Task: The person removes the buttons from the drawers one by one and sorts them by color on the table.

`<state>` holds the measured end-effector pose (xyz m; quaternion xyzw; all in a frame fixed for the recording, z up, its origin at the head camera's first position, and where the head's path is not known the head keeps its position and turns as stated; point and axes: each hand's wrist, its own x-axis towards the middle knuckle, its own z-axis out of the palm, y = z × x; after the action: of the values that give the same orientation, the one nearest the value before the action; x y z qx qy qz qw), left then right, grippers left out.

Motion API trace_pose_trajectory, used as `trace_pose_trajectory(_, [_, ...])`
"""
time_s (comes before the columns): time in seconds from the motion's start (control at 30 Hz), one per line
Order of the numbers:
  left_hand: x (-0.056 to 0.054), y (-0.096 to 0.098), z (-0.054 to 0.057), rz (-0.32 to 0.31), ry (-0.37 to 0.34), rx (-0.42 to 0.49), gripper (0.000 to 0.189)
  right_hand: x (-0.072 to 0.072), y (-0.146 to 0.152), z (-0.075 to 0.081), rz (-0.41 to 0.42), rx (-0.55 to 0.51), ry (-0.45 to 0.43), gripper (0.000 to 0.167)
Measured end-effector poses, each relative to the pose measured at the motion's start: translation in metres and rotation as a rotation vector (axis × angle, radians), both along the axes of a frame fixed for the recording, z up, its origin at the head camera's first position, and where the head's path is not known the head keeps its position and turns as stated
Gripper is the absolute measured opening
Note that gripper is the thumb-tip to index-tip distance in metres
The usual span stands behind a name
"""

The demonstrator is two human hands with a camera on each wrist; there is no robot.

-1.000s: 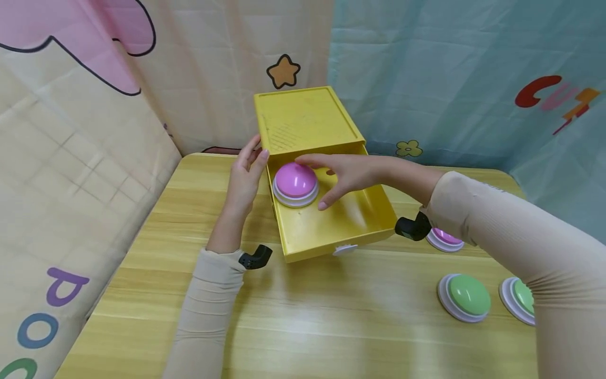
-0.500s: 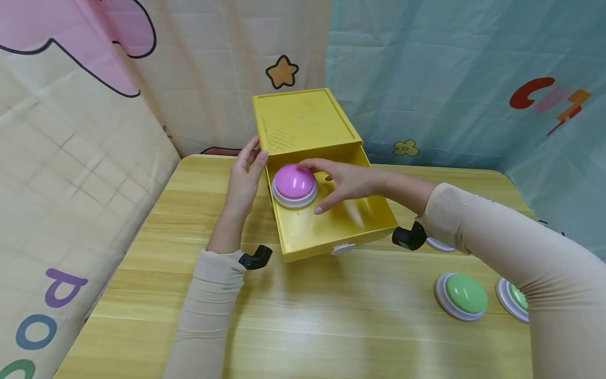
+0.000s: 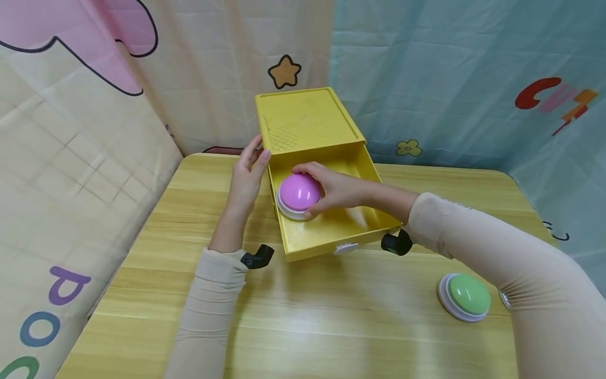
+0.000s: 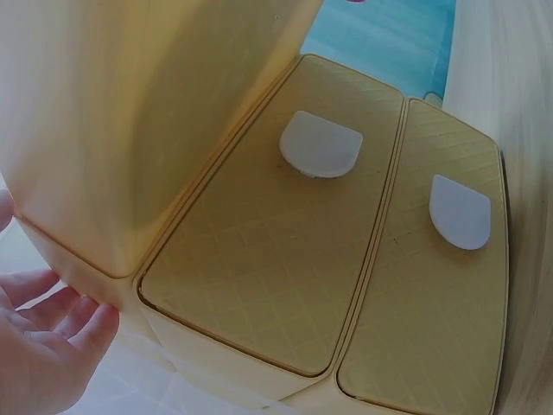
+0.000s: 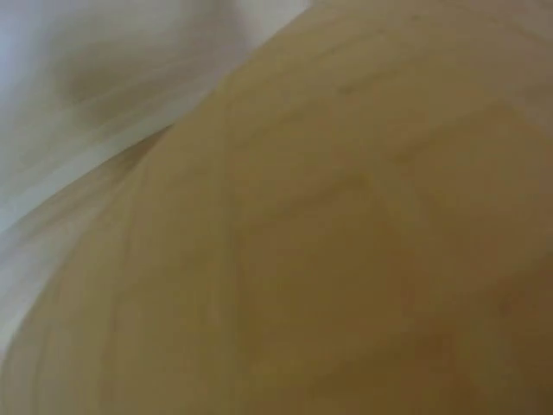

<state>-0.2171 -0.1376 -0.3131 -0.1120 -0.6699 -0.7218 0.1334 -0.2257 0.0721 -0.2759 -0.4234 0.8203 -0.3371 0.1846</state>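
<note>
In the head view, a yellow drawer cabinet stands on the table with its top drawer pulled out. A pink dome push button with a white base sits toward the drawer's left side. My right hand grips it, thumb at the near side of the base and fingers over the far side. My left hand rests against the cabinet's left side, its fingers loosely extended. The left wrist view shows those fingers touching the cabinet wall. Only a blurred yellow surface fills most of the right wrist view.
A green dome button lies on the table at the right; a white rim beside it is mostly hidden by my right sleeve. Two lower drawers with white handles are closed. Printed curtains hang behind the table.
My right hand has closed from a spread pose beside the pink button to a grip on it. The button has shifted slightly toward the drawer's front. My left hand stays put.
</note>
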Motion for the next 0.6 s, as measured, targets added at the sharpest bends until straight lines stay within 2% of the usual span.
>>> trace_pose_trajectory(0.1, [0.000, 0.000, 0.000, -0.001, 0.003, 0.004, 0.051, 0.000, -0.001, -0.001, -0.032, 0.000, 0.008, 0.075])
trace_pose_trajectory(0.37, [-0.001, 0.001, 0.000, -0.008, 0.002, 0.016, 0.051, 0.002, 0.009, 0.003, -0.025, -0.022, 0.012, 0.070])
trace_pose_trajectory(0.6, [-0.001, 0.000, 0.000, -0.016, 0.009, 0.018, 0.050, 0.012, 0.030, 0.020, -0.045, -0.134, 0.033, 0.069])
